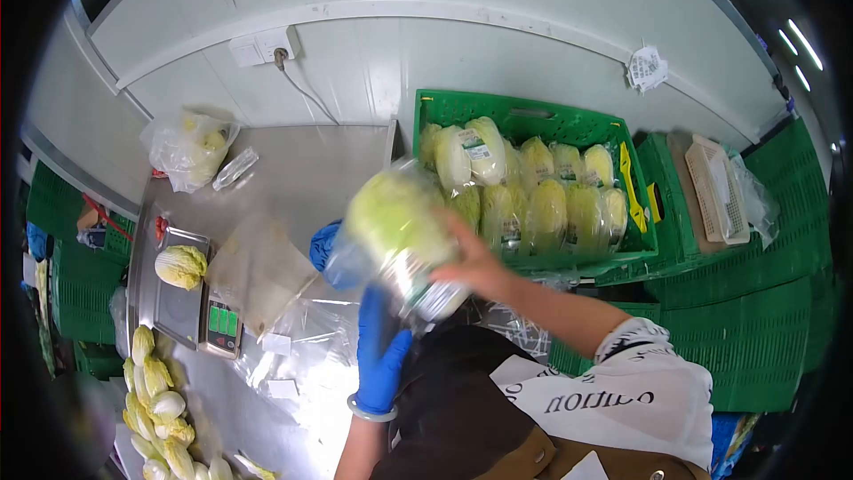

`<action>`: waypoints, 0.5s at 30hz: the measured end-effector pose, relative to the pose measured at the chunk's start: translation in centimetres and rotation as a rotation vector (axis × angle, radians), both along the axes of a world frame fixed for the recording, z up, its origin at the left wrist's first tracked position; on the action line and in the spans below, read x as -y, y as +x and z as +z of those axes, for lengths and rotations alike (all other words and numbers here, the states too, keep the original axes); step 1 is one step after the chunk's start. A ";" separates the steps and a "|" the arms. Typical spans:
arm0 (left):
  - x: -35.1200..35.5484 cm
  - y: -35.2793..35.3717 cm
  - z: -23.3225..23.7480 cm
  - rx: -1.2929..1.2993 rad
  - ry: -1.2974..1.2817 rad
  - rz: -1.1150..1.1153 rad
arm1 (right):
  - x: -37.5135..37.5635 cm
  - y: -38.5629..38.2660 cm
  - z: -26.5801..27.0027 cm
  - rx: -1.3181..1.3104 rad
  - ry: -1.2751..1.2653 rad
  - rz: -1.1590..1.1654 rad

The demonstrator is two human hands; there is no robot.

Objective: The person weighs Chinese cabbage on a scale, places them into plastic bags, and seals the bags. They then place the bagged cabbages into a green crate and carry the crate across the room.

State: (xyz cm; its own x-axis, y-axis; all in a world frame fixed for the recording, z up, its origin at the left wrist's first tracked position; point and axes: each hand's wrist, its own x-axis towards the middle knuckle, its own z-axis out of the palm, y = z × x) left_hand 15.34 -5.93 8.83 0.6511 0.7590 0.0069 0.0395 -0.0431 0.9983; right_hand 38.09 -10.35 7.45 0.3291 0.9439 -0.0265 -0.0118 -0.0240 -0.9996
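Observation:
A napa cabbage in a clear plastic bag (pixel 391 218) is raised in front of my body, blurred by motion. My right hand (pixel 471 262), bare, grips its side, fingers wrapped round the bag. White labelling shows at its lower end. Just below and left of the bag is my left hand (pixel 380 351) in a blue glove, fingers stretched out and thumb apart, fingertips right at the bag's edge. Behind the bag lies a crumpled blue thing (pixel 325 246). To the left, one unwrapped cabbage (pixel 181 267) sits on a digital scale (pixel 182 316) with a lit green display.
A green crate (pixel 524 107) of bagged cabbages stands at the back right. Several loose cabbages (pixel 158 409) line the table's left edge. Clear plastic sheets (pixel 311 338) and small white labels lie on the metal table (pixel 302 160). A white basket (pixel 715 191) is far right.

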 end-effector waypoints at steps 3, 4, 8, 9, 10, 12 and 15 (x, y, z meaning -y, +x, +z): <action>-1.8 0.3 1.0 0.036 -0.181 -0.176 | 1.3 9.7 0.4 -0.110 -0.078 -0.523; -2.5 -0.5 -0.1 0.031 -0.323 -0.154 | 1.5 14.6 -1.3 0.043 -0.061 -0.606; -3.9 -5.8 -8.2 -0.010 -0.555 0.241 | 2.7 25.0 -5.1 0.403 -0.100 -0.758; -3.9 -7.7 -10.4 -0.041 -0.599 0.358 | 2.7 24.9 -5.0 0.252 -0.207 -0.725; -3.7 -9.5 -11.9 -0.076 -0.626 0.473 | 2.5 26.2 -8.1 0.350 -0.297 -0.640; -3.8 -12.8 -14.9 -0.147 -0.651 0.662 | 5.1 34.1 -17.1 0.646 -0.384 -0.380; -7.3 -15.8 -18.5 -0.276 -0.722 0.875 | 3.3 35.6 -15.4 1.096 -0.750 -0.032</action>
